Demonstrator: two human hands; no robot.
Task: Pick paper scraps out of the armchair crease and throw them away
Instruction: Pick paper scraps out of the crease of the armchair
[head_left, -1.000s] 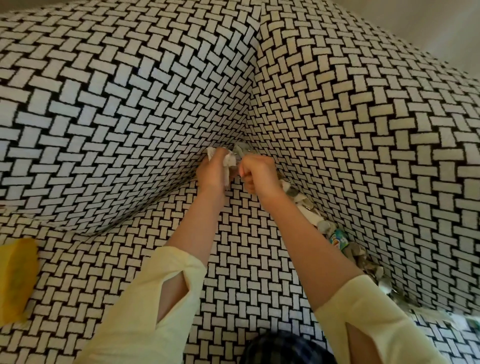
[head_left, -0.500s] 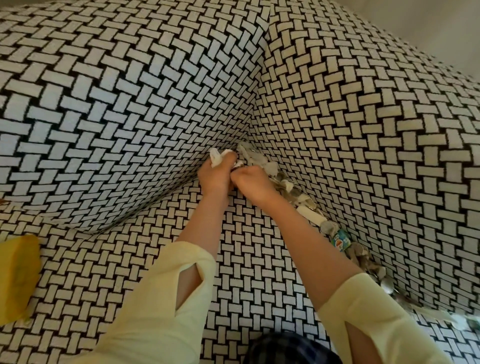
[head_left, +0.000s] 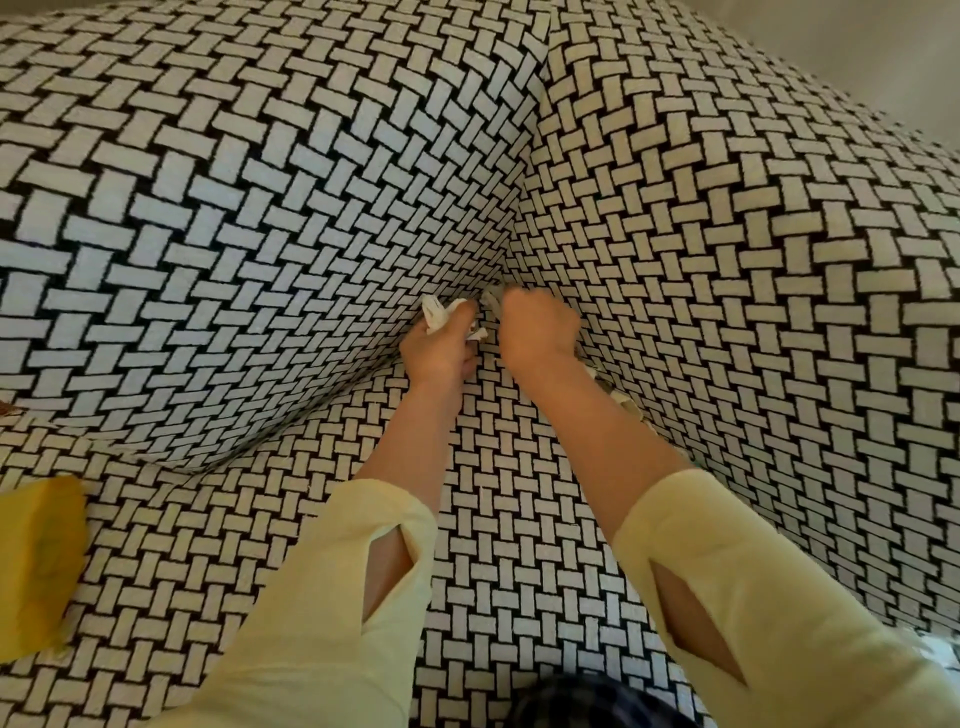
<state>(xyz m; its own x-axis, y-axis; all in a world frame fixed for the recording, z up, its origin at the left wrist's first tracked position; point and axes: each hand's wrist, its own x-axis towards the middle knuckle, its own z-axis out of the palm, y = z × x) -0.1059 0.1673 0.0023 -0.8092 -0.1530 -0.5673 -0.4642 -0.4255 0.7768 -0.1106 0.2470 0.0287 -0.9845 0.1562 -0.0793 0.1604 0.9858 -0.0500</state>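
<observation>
Hands work the chair (head_left: 260, 218) back corner. Left hand (head_left: 439, 348) fisted around a wad (head_left: 441, 316) of white scraps, likely collecting so one trip to the bin does. Right hand (head_left: 537, 330) curled at the crease (head_left: 511, 270), fingertips on a scrap; whether it's actually gripped, cannot tell. More scraps (head_left: 621, 400) line the crease right of the right forearm, crumpled, pale, mostly hidden. Yellow item (head_left: 36, 561) sits far left.
</observation>
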